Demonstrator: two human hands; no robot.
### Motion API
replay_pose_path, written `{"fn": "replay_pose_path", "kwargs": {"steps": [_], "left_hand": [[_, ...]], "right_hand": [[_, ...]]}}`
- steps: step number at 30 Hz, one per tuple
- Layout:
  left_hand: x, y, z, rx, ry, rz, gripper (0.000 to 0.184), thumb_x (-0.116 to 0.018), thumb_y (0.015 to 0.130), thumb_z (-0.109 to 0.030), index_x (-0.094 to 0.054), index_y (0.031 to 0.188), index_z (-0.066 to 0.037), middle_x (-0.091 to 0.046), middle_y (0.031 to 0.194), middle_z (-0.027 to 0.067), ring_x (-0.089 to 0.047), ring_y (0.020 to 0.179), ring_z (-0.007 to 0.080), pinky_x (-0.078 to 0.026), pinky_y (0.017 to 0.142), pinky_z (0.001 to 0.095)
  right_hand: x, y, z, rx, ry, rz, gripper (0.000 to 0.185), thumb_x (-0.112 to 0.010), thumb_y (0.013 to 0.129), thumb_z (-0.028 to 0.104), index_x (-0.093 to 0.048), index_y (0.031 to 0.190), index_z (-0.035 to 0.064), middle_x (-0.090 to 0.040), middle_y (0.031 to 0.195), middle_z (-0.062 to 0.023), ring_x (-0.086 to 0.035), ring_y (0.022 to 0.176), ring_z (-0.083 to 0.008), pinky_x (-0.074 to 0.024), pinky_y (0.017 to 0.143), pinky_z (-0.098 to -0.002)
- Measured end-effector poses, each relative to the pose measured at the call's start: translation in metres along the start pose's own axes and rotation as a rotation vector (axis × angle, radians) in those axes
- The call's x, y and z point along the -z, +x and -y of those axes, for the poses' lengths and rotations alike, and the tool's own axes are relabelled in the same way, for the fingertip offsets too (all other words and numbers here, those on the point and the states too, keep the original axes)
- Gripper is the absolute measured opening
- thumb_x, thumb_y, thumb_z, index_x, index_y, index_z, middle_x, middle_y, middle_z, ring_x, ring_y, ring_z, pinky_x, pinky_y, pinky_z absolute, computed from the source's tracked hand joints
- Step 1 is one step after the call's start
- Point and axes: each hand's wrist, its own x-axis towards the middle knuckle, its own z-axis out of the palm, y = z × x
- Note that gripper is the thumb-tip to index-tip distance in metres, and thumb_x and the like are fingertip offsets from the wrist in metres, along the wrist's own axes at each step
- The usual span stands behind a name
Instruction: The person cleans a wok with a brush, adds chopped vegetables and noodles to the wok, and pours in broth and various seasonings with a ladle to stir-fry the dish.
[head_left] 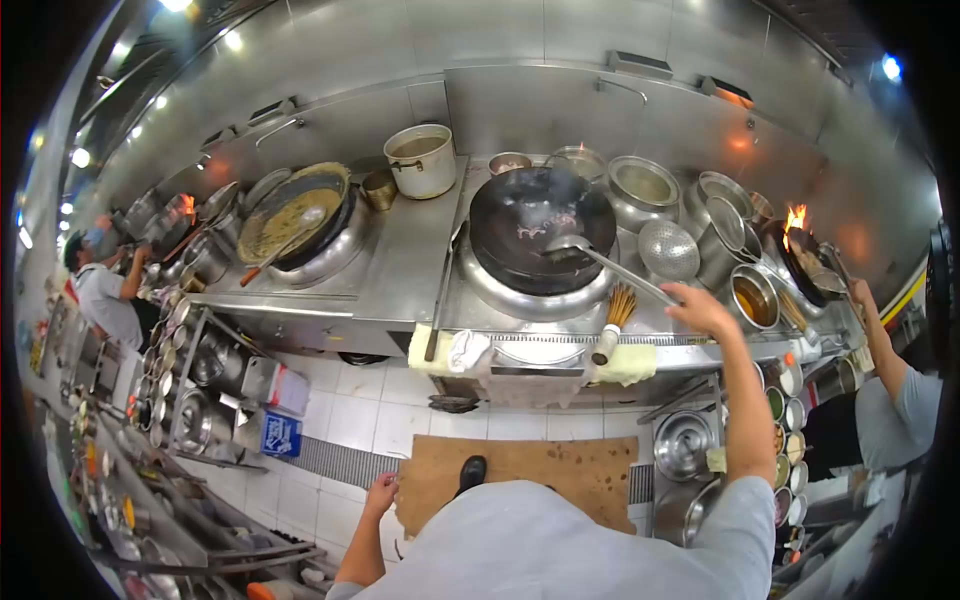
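My right hand (702, 309) is closed round the end of a long-handled ladle (625, 272). The ladle's head rests inside a black wok (500, 245), where a few small pale pieces of food (545, 225) lie and some steam rises. The wok sits on a round metal burner ring (535, 300). Down at my left side hangs my left hand (380, 494), its fingers curled in and apart from the counter; I see nothing in them. Beside the wok on the right stand a bamboo brush (617, 312) and a perforated strainer (669, 250).
A second wok (295, 215) with cloudy liquid and a tall pot (420, 160) stand to the left. Metal pots (642, 185) crowd the right. At both sides a person (108, 300) and another person (900, 400) work near flames (795, 220). Cardboard (550, 470) lies underfoot.
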Motion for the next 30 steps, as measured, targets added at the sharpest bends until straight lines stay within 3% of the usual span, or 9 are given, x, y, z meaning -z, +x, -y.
{"fn": "replay_pose_path", "kwargs": {"steps": [2,5,7,9,11,18,25,28,30], "left_hand": [[0.003,0.009,0.020,-0.169,0.249,0.094,0.038,-0.063,0.085,-0.021,-0.059,0.119,-0.005,-0.063,0.082,0.0043,-0.060,0.070,0.0147,-0.050,0.056,0.0302],[0.000,0.014,0.036,-0.101,0.324,0.195,0.040,-0.060,0.086,-0.031,-0.062,0.114,-0.003,-0.068,0.083,0.0138,-0.065,0.072,0.0213,-0.052,0.065,0.0323],[0.002,0.032,0.056,-0.040,0.230,0.359,0.036,-0.062,0.085,-0.027,-0.063,0.111,-0.003,-0.067,0.081,0.0115,-0.064,0.069,0.0203,-0.052,0.063,0.0326],[0.008,0.038,0.052,0.242,0.115,0.345,0.032,-0.065,0.084,-0.022,-0.063,0.110,-0.004,-0.065,0.079,0.0089,-0.063,0.068,0.0197,-0.052,0.059,0.0334],[0.014,0.040,0.043,0.243,0.011,0.278,0.031,-0.065,0.083,-0.019,-0.063,0.110,-0.004,-0.065,0.079,0.0079,-0.062,0.067,0.0190,-0.051,0.057,0.0334],[0.052,0.090,0.056,0.284,-0.083,0.289,0.028,-0.066,0.084,-0.014,-0.062,0.111,-0.007,-0.063,0.079,0.0061,-0.059,0.061,0.0169,-0.049,0.049,0.0316],[0.072,0.111,0.053,0.309,-0.088,0.282,0.021,-0.065,0.085,-0.013,-0.059,0.105,-0.011,-0.059,0.074,0.0043,-0.055,0.056,0.0134,-0.046,0.045,0.0310],[0.068,0.108,0.057,0.293,-0.210,0.285,0.021,-0.059,0.086,-0.010,-0.056,0.107,-0.012,-0.057,0.073,0.0020,-0.053,0.056,0.0127,-0.044,0.043,0.0298],[0.062,0.099,0.048,0.358,-0.238,0.253,0.024,-0.052,0.085,-0.006,-0.054,0.108,-0.012,-0.055,0.073,0.0004,-0.053,0.057,0.0121,-0.042,0.042,0.0272]], "right_hand": [[0.033,-0.009,0.011,-0.032,-0.137,0.065,0.057,-0.068,0.082,0.022,-0.052,0.135,0.0106,-0.063,0.123,-0.0178,-0.061,0.111,-0.0360,-0.0467,0.096,-0.0421],[-0.008,0.043,-0.002,-0.042,-0.171,0.040,0.056,-0.067,0.083,0.021,-0.051,0.136,0.0110,-0.062,0.124,-0.0176,-0.059,0.115,-0.0357,-0.0450,0.099,-0.0421],[-0.091,0.108,-0.051,0.044,-0.140,-0.188,0.054,-0.065,0.086,0.021,-0.049,0.137,0.0108,-0.069,0.105,-0.0174,-0.068,0.093,-0.0329,-0.0539,0.082,-0.0423],[-0.119,0.127,-0.009,-0.294,0.452,-0.116,0.051,-0.061,0.091,0.022,-0.045,0.138,0.0108,-0.065,0.080,-0.0109,-0.063,0.060,-0.0231,-0.0507,0.051,-0.0376],[-0.153,0.153,0.021,-0.409,0.811,-0.253,0.050,-0.059,0.094,0.023,-0.040,0.139,0.0116,-0.052,0.066,-0.0033,-0.046,0.044,-0.0132,-0.0354,0.036,-0.0309],[-0.163,0.181,0.095,-0.479,1.213,-0.103,0.051,-0.055,0.097,0.021,-0.034,0.143,0.0156,-0.048,0.068,0.0006,-0.041,0.047,-0.0087,-0.0316,0.037,-0.0263],[-0.178,0.229,0.112,-0.444,0.637,-0.184,0.054,-0.056,0.094,0.019,-0.035,0.143,0.0114,-0.051,0.062,-0.0059,-0.048,0.047,-0.0143,-0.0381,0.038,-0.0332],[-0.208,0.214,0.095,-0.298,0.168,-0.156,0.069,-0.057,0.090,0.024,-0.025,0.150,0.0166,-0.061,0.117,-0.0309,-0.064,0.100,-0.0424,-0.0542,0.078,-0.0472],[-0.187,0.161,0.113,-0.242,0.004,-0.048,0.067,-0.056,0.090,0.022,-0.027,0.150,0.0165,-0.060,0.117,-0.0307,-0.062,0.103,-0.0444,-0.0491,0.090,-0.0469]]}}
